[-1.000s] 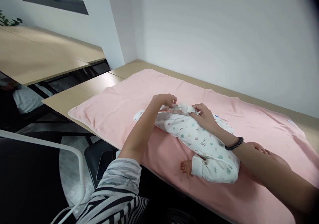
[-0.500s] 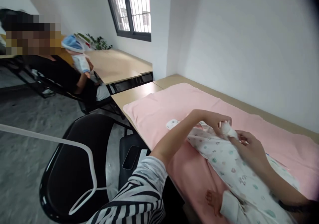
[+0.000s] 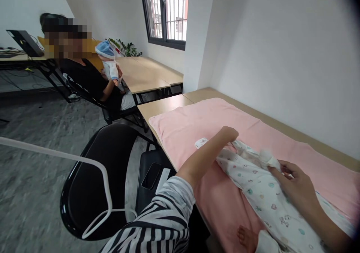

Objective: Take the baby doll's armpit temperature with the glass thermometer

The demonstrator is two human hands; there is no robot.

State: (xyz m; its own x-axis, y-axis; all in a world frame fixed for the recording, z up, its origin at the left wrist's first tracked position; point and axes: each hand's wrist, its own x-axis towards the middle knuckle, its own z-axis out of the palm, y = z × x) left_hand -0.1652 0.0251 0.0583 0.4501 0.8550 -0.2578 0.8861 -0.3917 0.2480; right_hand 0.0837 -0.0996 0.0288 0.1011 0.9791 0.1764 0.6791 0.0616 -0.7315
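Where the doll (image 3: 246,238) is laid on the pink blanket (image 3: 182,122), its printed sleepsuit (image 3: 261,196) is handled at two places. Right hand (image 3: 296,189): pinched shut on the white sleeve (image 3: 267,158) end. Left hand (image 3: 229,134), farther: curled at the sleepsuit's far end, grip not discernible. Risk: sleeve pulled free of the pinch if tugged. Half a second earlier, the left hand was placed at the sleeve too.
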